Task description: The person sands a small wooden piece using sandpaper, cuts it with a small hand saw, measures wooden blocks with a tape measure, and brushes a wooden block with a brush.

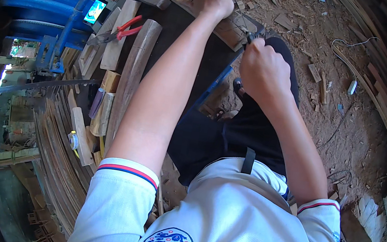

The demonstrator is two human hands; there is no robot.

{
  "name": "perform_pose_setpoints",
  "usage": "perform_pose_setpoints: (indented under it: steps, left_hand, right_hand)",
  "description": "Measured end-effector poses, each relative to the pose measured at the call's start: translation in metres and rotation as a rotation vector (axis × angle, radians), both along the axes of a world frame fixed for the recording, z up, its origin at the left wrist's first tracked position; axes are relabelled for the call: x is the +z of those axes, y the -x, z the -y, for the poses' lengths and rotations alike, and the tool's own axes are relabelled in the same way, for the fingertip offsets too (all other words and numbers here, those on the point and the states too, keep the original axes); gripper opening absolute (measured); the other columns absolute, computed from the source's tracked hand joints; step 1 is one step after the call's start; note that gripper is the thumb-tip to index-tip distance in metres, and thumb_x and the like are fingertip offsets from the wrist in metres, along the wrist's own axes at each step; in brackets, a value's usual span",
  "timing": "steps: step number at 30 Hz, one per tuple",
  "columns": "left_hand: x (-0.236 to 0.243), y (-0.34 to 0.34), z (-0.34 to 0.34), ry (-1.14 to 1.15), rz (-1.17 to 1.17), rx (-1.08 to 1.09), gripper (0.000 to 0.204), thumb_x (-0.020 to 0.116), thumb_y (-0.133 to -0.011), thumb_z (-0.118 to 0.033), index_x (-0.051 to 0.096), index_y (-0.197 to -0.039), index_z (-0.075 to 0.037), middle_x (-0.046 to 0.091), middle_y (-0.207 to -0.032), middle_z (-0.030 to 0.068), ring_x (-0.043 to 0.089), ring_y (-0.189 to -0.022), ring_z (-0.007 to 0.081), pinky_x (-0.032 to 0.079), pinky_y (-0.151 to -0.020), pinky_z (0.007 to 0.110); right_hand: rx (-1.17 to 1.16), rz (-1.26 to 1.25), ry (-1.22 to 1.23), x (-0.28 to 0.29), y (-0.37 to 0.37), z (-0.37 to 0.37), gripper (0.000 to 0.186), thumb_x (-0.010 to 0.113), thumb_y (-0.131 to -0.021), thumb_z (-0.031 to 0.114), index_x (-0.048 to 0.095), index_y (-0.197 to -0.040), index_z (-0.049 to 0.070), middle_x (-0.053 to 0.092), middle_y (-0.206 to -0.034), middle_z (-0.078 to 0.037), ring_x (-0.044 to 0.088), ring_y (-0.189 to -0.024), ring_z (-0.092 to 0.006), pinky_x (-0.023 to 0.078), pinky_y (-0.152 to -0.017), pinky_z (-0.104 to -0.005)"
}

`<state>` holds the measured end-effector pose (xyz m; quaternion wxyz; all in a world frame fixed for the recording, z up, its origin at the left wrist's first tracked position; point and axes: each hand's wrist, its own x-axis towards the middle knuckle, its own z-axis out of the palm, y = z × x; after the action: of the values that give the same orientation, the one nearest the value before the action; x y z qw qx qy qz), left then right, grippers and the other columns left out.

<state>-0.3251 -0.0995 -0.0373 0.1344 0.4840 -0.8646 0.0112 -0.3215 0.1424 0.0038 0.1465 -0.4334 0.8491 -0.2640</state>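
Note:
My right hand (267,71) is closed round the dark handle (251,37) of a tool. A thin, dark length, apparently part of that tool, slants from it toward my left hand; its exact kind is not clear. Farther off, my left hand (214,2) is curled down onto a worn wooden board (231,33), its fingertips mostly hidden. The board lies across the far end of a dark work surface (177,17), above my knees. Red-handled pliers (126,29) rest on wood pieces left of my left forearm.
A long wooden bar (136,66) lies beside my left forearm. Farther left are a tape measure (73,140), a purple handle (96,102), a toothed saw blade (39,88) and a blue machine (39,10). Wood scraps and a white cable (352,87) lie on the dirt floor.

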Motion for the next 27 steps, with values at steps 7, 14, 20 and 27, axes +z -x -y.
perform_pose_setpoints:
  steps: [7, 14, 20, 27]
  left_hand:
    - [-0.013, 0.001, 0.008, 0.1, 0.007, -0.038, 0.056, 0.038, -0.101, -0.03, 0.074, -0.117, 0.009, 0.069, -0.131, 0.0285, 0.06, -0.133, 0.0371, 0.027, -0.124, 0.05]
    - [-0.002, 0.001, 0.002, 0.086, -0.015, -0.04, 0.053, 0.039, -0.101, -0.029, 0.075, -0.113, 0.008, 0.073, -0.122, 0.0279, 0.065, -0.126, 0.0378, 0.029, -0.122, 0.052]
    - [0.009, -0.005, -0.007, 0.055, 0.103, -0.095, 0.047, 0.05, -0.095, -0.028, 0.074, -0.116, 0.007, 0.071, -0.128, 0.0213, 0.057, -0.136, 0.0337, 0.033, -0.119, 0.05]
    - [0.005, -0.007, -0.007, 0.086, 0.094, -0.157, 0.054, 0.039, -0.102, -0.031, 0.075, -0.111, 0.008, 0.072, -0.123, 0.0287, 0.065, -0.126, 0.0368, 0.029, -0.12, 0.049]
  right_hand:
    - [0.075, -0.096, 0.056, -0.006, 0.018, 0.009, 0.02, 0.055, -0.093, 0.012, 0.065, -0.097, -0.005, 0.075, -0.095, -0.029, 0.076, -0.09, -0.0441, 0.063, -0.079, -0.0513]
    - [0.106, -0.124, 0.064, -0.007, 0.025, 0.0, 0.021, 0.055, -0.095, 0.014, 0.063, -0.097, -0.005, 0.075, -0.091, -0.027, 0.076, -0.086, -0.0448, 0.062, -0.077, -0.0524]
    - [0.086, -0.109, 0.036, -0.005, 0.014, -0.039, 0.021, 0.059, -0.095, 0.017, 0.062, -0.098, -0.004, 0.074, -0.097, -0.028, 0.075, -0.089, -0.0446, 0.062, -0.076, -0.0513]
    - [0.083, -0.1, 0.005, -0.009, 0.02, -0.038, 0.021, 0.06, -0.095, 0.017, 0.063, -0.099, -0.003, 0.074, -0.095, -0.026, 0.075, -0.087, -0.0437, 0.062, -0.076, -0.0514]
